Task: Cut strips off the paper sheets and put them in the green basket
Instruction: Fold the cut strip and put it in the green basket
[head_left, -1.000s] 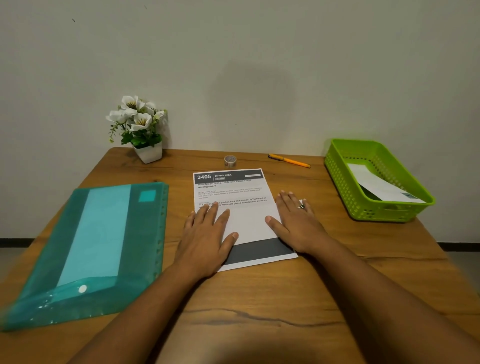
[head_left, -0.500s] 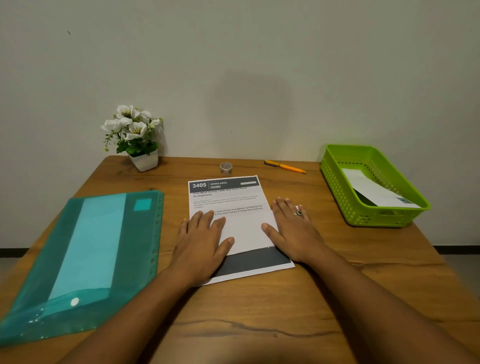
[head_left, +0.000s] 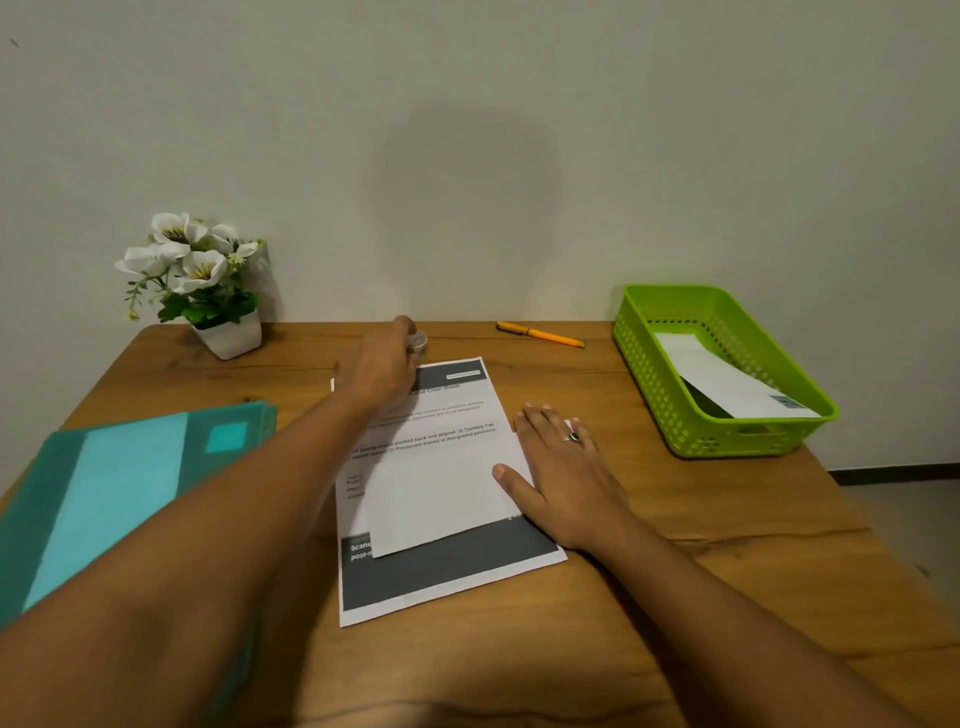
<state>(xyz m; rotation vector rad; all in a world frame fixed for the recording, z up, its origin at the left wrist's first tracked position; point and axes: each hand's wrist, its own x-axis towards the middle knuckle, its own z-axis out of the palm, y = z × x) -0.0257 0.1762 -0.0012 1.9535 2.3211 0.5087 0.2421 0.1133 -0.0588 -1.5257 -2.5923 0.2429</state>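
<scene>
- Your right hand (head_left: 563, 467) lies flat with fingers spread on the right edge of the folded paper sheet (head_left: 441, 499), centre frame on the bench (head_left: 727, 545).
- Your left hand (head_left: 382, 371) is at the small roll (head_left: 418, 340), upper centre; I cannot tell whether it pinches it.
- With one of your hands pinning it, the fold may spring open or the sheet skew, so the strip comes off crooked.
- The green basket (head_left: 727, 439), at right, already holds a strip (head_left: 727, 379).

One head-worn wide-angle view, above the near edge of the brown wooden table (head_left: 727, 597), facing forward and down toward the pale far wall (head_left: 467, 130). Close range; lime-green perforated plastic basket (head_left: 727, 431) marks the far right.
</scene>
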